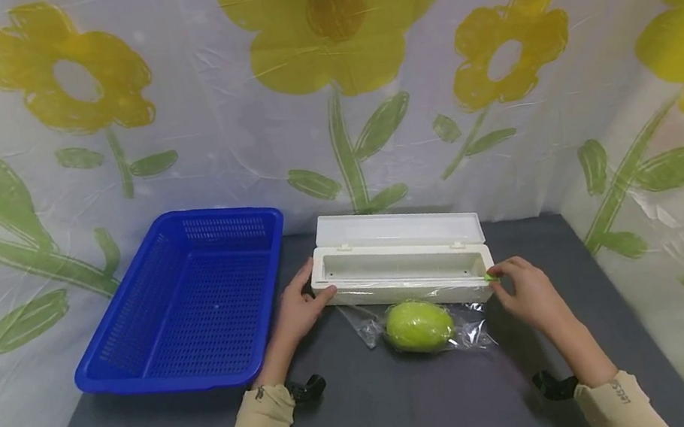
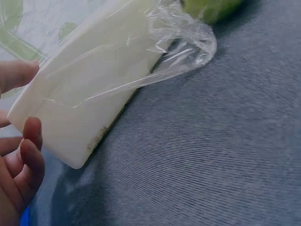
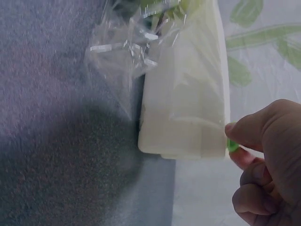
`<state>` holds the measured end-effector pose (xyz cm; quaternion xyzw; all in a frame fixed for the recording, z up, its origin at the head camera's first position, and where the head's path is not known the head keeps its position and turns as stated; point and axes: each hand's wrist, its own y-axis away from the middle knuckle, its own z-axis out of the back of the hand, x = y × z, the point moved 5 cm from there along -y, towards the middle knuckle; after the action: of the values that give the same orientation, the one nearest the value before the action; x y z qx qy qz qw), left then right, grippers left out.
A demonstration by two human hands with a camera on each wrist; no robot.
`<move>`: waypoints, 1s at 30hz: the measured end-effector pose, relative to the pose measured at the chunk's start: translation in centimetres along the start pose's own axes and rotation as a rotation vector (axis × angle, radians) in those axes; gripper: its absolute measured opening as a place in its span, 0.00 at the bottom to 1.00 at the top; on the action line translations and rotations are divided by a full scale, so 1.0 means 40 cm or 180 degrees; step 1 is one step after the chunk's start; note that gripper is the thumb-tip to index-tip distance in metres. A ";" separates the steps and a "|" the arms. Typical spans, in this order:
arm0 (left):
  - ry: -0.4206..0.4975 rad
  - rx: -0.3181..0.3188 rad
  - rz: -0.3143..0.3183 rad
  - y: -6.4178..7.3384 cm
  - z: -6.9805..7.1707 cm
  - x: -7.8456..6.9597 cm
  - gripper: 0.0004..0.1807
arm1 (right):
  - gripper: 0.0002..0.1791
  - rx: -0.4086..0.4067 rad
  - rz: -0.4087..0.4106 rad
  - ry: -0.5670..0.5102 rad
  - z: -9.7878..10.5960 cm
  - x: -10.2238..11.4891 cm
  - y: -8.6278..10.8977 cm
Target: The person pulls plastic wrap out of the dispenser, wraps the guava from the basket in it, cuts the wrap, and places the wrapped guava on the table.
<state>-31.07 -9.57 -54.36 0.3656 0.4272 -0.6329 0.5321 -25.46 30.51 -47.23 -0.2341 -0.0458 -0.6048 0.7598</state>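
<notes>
A long white cling film dispenser (image 1: 356, 293) lies on the table with its lid (image 1: 399, 228) tipped back. My left hand (image 1: 296, 313) grips the dispenser's left end, thumb at the front and fingers round the side. At the right front corner, my right hand (image 1: 531, 293) pinches a small green slider (image 3: 233, 144) between thumb and finger. Clear film (image 2: 188, 59) drapes down the front of the dispenser. Just in front, a smooth green oval fruit (image 1: 419, 326), perhaps a mango, sits with film bunched about it; whether it is fully wrapped I cannot tell.
A blue perforated plastic basket (image 1: 166, 386) stands left of the dispenser, beside my left forearm. The grey tabletop (image 1: 405, 416) ends at a curtain (image 1: 222, 158) printed with yellow flowers, at the back and right.
</notes>
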 end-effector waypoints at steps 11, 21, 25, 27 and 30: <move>-0.0340 -0.0610 -0.0658 0.026 0.005 -0.025 0.21 | 0.18 -0.0070 -0.0079 0.0054 -0.022 0.027 0.008; -0.0526 -0.0693 -0.0892 0.037 0.004 -0.044 0.10 | 0.17 -0.0142 0.0157 0.0114 -0.049 0.054 0.000; -0.0636 -0.0629 -0.0901 0.037 0.002 -0.046 0.08 | 0.16 -0.0170 0.0302 0.0226 -0.058 0.059 -0.002; -0.0676 -0.0621 -0.0929 0.037 0.003 -0.048 0.08 | 0.15 -0.0247 0.0388 0.0265 -0.059 0.063 -0.003; -0.0718 -0.0595 -0.0950 0.037 0.006 -0.051 0.07 | 0.14 -0.0429 0.0507 0.0307 -0.061 0.064 -0.002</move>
<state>-29.26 -9.14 -52.64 0.1741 0.4713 -0.6993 0.5085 -25.37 27.21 -48.48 -0.2583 0.0503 -0.5548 0.7893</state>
